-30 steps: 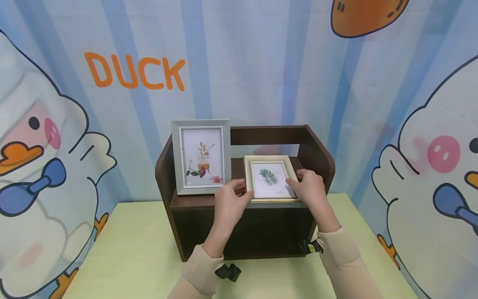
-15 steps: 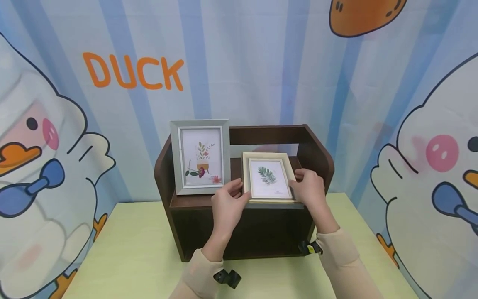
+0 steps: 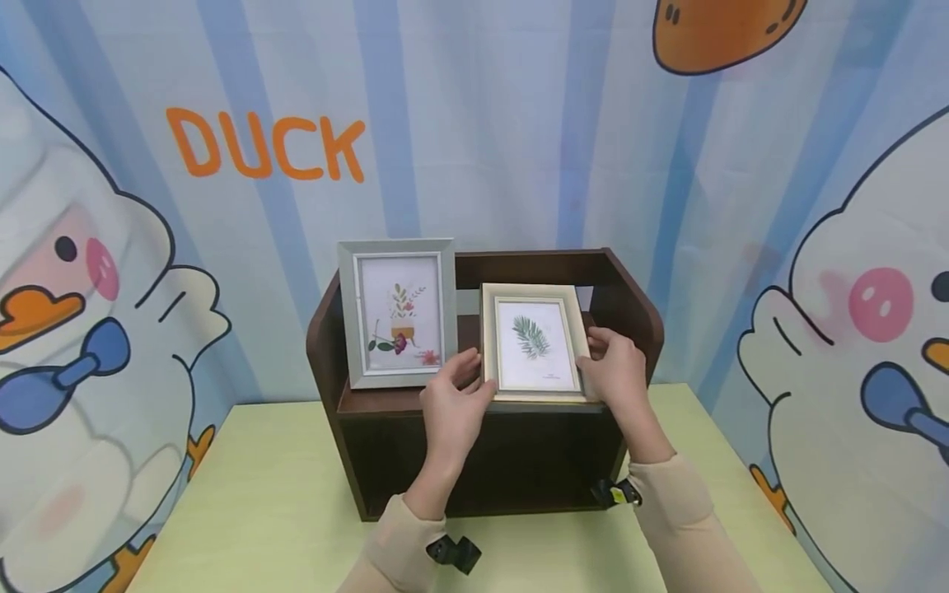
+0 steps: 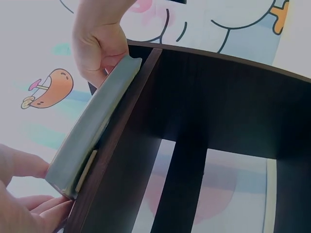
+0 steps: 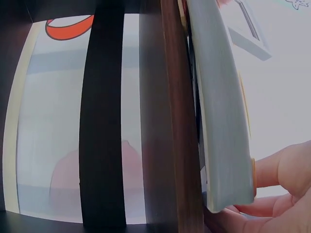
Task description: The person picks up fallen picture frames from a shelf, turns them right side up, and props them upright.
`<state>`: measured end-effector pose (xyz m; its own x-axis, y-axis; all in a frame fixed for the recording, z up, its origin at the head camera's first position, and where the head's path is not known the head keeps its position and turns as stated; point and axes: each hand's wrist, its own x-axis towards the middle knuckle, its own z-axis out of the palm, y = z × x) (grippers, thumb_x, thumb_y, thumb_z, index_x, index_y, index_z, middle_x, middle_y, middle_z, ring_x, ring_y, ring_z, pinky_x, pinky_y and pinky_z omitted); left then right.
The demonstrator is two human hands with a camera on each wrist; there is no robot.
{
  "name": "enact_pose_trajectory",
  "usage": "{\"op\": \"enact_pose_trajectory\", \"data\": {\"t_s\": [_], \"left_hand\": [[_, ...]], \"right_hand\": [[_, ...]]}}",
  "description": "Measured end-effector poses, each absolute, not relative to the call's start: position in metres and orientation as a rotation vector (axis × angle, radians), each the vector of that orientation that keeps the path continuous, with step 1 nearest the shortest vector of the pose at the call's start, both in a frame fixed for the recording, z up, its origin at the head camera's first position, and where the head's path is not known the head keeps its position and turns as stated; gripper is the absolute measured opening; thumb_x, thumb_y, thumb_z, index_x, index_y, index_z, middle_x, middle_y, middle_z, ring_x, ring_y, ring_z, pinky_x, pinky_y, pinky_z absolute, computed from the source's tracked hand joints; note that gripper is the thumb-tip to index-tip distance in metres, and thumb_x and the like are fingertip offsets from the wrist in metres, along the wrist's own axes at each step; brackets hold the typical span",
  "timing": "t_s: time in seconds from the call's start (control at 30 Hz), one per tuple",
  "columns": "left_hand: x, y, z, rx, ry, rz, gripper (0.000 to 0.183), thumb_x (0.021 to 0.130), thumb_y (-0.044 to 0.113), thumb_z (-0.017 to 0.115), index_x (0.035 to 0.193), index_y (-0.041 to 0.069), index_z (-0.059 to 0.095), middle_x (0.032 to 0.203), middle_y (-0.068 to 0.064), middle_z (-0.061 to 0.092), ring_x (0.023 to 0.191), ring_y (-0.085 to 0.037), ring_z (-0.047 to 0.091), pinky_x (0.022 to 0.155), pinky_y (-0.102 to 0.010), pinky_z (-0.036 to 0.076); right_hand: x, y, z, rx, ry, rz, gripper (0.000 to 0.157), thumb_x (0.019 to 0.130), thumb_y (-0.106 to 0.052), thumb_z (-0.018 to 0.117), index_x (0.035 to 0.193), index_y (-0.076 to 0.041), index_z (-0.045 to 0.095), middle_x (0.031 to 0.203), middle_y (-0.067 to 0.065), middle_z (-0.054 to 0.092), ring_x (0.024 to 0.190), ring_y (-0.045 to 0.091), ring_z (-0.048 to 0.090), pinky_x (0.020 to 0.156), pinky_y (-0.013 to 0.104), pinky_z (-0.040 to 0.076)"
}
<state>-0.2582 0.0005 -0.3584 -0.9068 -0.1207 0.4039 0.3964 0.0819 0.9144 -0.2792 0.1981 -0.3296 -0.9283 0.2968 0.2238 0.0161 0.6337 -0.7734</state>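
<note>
A cream picture frame with a green leaf print leans back on the shelf top at right, its lower edge by the front board. My left hand pinches its lower left corner, and my right hand its lower right side, thumbs towards the front. In the left wrist view, the frame's pale grey lower edge lies along the shelf board, between the left fingers and the other hand. The right wrist view has the right hand at the frame's corner; its back is hidden.
A silver-grey picture frame with a potted-plant print stands upright at the shelf's left. The dark brown shelf has raised sides, a back rail and an open lower compartment. It rests on a pale green table before a duck-print curtain.
The cream frame has tilted further upright; its top edge has risen while the lower edge stays near the shelf front. Both hands keep hold of it. The silver-grey frame has not moved.
</note>
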Motion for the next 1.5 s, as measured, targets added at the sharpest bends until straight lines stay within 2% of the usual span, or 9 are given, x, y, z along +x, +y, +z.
{"op": "enact_pose_trajectory", "data": {"t_s": [0.17,0.43,0.9,1.13,1.5], "left_hand": [[-0.253,0.000,-0.347,-0.303,-1.969,-1.902,0.041,0.074,-0.002,0.066,0.114,-0.003,0.055,0.111,-0.020,0.058,0.102,-0.028,0.058,0.080,-0.034,0.050],[-0.269,-0.001,-0.357,-0.291,-2.000,-1.849,0.043,0.074,0.002,0.067,0.116,0.002,0.056,0.112,-0.012,0.060,0.101,-0.019,0.059,0.081,-0.027,0.049],[-0.278,0.000,-0.348,-0.278,-2.006,-1.700,0.039,0.076,0.004,0.065,0.115,0.005,0.057,0.109,-0.010,0.062,0.096,-0.017,0.061,0.079,-0.024,0.050],[-0.282,0.001,-0.347,-0.282,-1.998,-1.606,0.036,0.078,0.006,0.065,0.113,0.004,0.059,0.106,-0.011,0.063,0.093,-0.017,0.062,0.076,-0.023,0.051],[-0.287,0.004,-0.345,-0.324,-1.966,-1.496,0.034,0.080,0.005,0.062,0.114,0.002,0.058,0.108,-0.013,0.062,0.094,-0.017,0.062,0.076,-0.022,0.051]], "right_hand": [[-0.280,0.198,-0.329,-0.236,-2.508,1.200,0.046,0.083,-0.011,0.060,0.127,-0.005,0.047,0.117,0.015,0.056,0.102,0.027,0.056,0.085,0.041,0.047],[-0.282,0.198,-0.325,-0.205,-2.487,1.260,0.049,0.084,-0.012,0.059,0.130,-0.005,0.044,0.118,0.016,0.055,0.104,0.028,0.055,0.085,0.042,0.048],[-0.283,0.196,-0.319,-0.194,-2.342,1.380,0.052,0.081,-0.013,0.063,0.130,-0.014,0.045,0.119,0.010,0.055,0.105,0.023,0.055,0.084,0.037,0.048],[-0.284,0.196,-0.321,-0.105,-2.243,1.403,0.052,0.080,-0.010,0.064,0.129,-0.013,0.046,0.121,0.008,0.054,0.107,0.020,0.055,0.087,0.032,0.047],[-0.283,0.195,-0.325,0.081,-2.087,1.407,0.050,0.079,-0.006,0.064,0.126,-0.011,0.047,0.116,0.010,0.054,0.105,0.021,0.055,0.089,0.031,0.046]]}}
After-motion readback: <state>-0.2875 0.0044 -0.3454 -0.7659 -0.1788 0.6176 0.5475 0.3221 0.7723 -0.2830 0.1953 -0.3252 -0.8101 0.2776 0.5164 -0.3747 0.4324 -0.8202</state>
